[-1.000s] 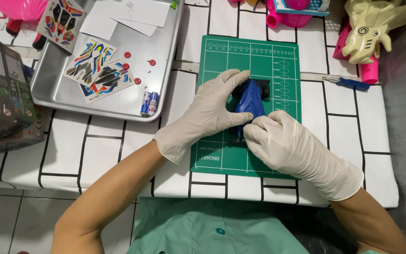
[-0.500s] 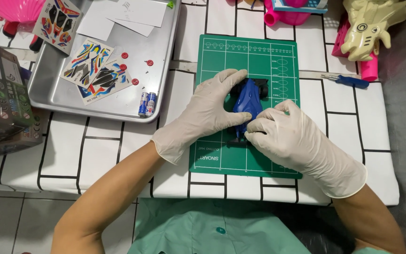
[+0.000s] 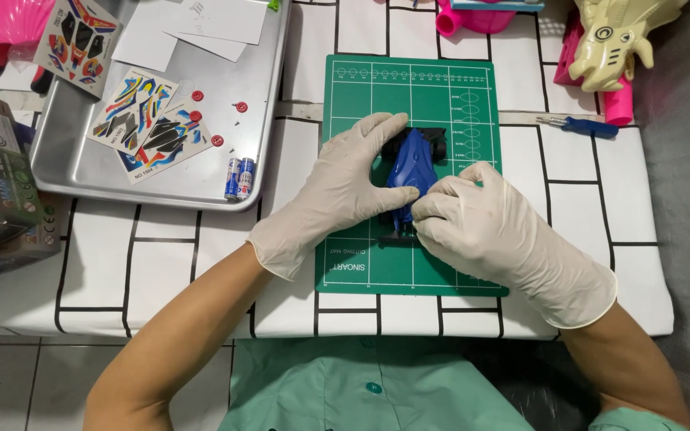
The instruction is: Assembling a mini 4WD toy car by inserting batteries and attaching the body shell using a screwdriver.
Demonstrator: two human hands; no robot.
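Two gloved hands meet over our green cutting mat [image 3: 361,263] on the tabletop: our left hand [image 3: 337,187] curls thumb and fingers round the blue toy car [image 3: 409,172], our right hand [image 3: 489,227] pinches its near end, palm down; the car lies lengthwise mid-mat, glossy blue body on a black chassis

White table cover [image 3: 161,263] with black brick-line pattern; grey tiled floor [image 3: 33,383] below; even overhead light.
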